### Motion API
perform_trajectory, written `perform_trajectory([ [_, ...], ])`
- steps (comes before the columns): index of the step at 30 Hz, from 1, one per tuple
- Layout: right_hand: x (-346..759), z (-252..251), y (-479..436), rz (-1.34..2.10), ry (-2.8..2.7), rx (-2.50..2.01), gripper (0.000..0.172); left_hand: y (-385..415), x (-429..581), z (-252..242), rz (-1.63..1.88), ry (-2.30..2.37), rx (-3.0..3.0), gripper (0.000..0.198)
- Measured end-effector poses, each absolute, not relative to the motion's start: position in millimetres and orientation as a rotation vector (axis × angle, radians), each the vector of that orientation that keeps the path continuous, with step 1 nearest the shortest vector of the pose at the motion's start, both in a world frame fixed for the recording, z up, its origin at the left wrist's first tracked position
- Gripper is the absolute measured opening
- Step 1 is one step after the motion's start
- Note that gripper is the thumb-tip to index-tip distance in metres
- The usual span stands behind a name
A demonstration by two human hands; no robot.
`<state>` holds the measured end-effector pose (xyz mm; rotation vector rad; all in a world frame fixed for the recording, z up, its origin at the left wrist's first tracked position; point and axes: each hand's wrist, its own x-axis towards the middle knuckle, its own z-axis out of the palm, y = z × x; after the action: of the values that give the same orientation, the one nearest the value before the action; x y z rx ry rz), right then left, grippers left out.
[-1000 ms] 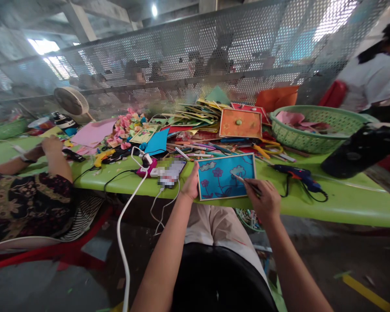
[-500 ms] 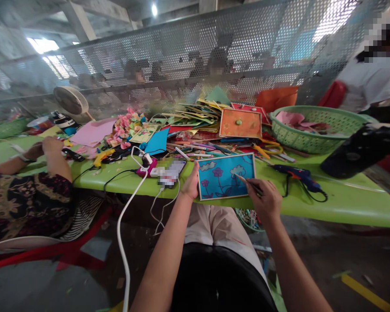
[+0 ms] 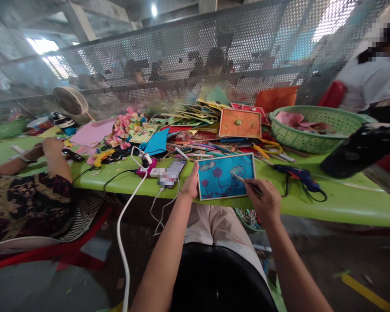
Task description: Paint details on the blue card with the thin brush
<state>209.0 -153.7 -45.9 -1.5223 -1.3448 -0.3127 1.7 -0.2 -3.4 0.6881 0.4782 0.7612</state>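
A blue framed picture [image 3: 226, 184] with drawn purple flowers, clouds and a tree tilts toward me at the table's front edge. My left hand [image 3: 191, 182] grips its left side, thumb along the frame. In my right hand [image 3: 265, 197] is a slim pen-like tool [image 3: 239, 177], pinched between the fingers, its pale tip at the tree drawing. Whether it is a pen, pencil or brush cannot be made out. Just left of the picture lies a phone [image 3: 174, 172] with a cable plugged in.
Behind the picture are scattered coloured pens [image 3: 201, 149], an orange framed panel [image 3: 240, 123] and stacked cards [image 3: 195, 117]. To the right are a glue gun [image 3: 299, 174], a green basket [image 3: 307, 141] and a black bottle [image 3: 351, 156]. A power strip [image 3: 148, 169] and a co-worker's hands [image 3: 47, 147] are at left.
The tool's tip and my right hand have shifted very slightly left and down over the tree drawing. My left hand and the picture stay almost still.
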Motion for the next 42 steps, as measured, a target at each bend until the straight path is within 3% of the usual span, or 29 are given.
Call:
perform_trajectory([
  [42, 209.4, -44.2, -153.2, -0.385, -1.352, -1.462, 0.008, -0.4, 0.9, -2.0, 0.717, 0.482, 0.649, 0.063],
])
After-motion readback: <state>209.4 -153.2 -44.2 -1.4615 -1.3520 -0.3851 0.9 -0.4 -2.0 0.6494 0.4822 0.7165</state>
